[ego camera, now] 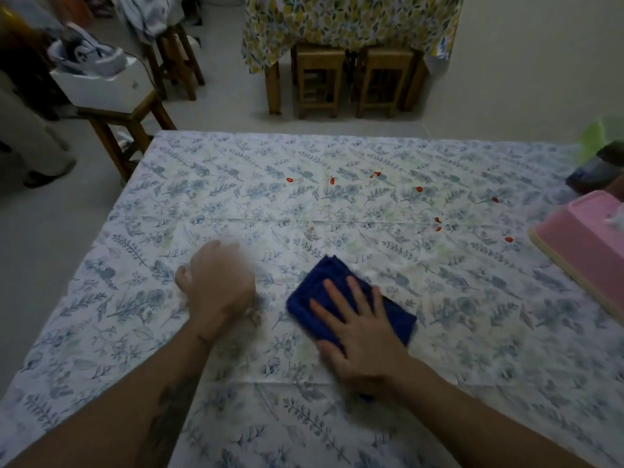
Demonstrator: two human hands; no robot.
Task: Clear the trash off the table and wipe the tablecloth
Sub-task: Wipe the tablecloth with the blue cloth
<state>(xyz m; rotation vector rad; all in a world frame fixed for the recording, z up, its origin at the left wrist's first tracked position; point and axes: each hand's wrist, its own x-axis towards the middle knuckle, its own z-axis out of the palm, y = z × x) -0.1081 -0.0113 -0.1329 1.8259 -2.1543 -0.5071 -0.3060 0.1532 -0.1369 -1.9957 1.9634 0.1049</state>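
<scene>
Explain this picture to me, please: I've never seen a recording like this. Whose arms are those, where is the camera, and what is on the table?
There is no machine here. A person wears a wide-angle camera on the head, so you look forward and down along their own two bare arms. The right hand lies flat, fingers spread, pressing a folded dark blue cloth onto the flowered tablecloth. The left hand is blurred by motion; whether it holds anything cannot be told. Farther out, small red spots are scattered across the tablecloth, not yet wiped. At the right edge sits a pink box, partly out of view. Beyond the table stand wooden stools on the floor.
</scene>
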